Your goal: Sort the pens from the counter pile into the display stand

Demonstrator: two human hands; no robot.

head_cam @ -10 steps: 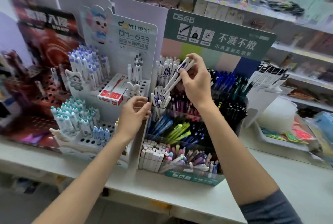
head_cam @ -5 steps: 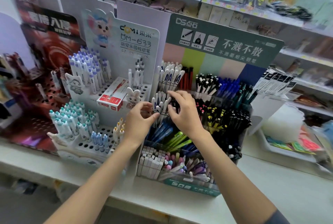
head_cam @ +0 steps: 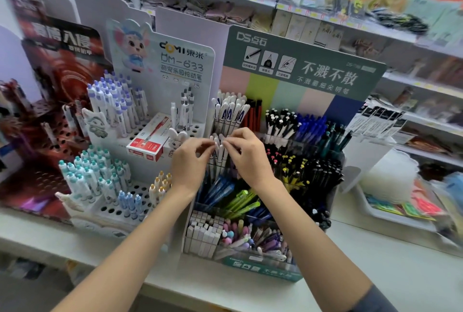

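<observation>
The green tiered display stand [head_cam: 260, 269] stands on the counter, full of pens sorted by colour. My left hand [head_cam: 189, 163] and my right hand [head_cam: 249, 158] meet at its second tier, on the left side. Both pinch the tops of a small cluster of white pens [head_cam: 218, 158] standing upright in that compartment. More white pens with blue print [head_cam: 231, 111] fill the top tier just above. Below my hands lie blue pens [head_cam: 218, 188] and green pens [head_cam: 240, 201]. My hands hide the lower part of the white cluster.
A white holed pen stand [head_cam: 175, 66] with a red box [head_cam: 147, 145] on it stands close at the left. A dark red stand [head_cam: 60, 66] is farther left. A white tray [head_cam: 390, 214] sits at the right. The white counter [head_cam: 375, 276] runs along the front, with shop shelves behind.
My right hand came down from the top tier, where it held white pens, to the second tier. My left hand rose and moved right to meet it.
</observation>
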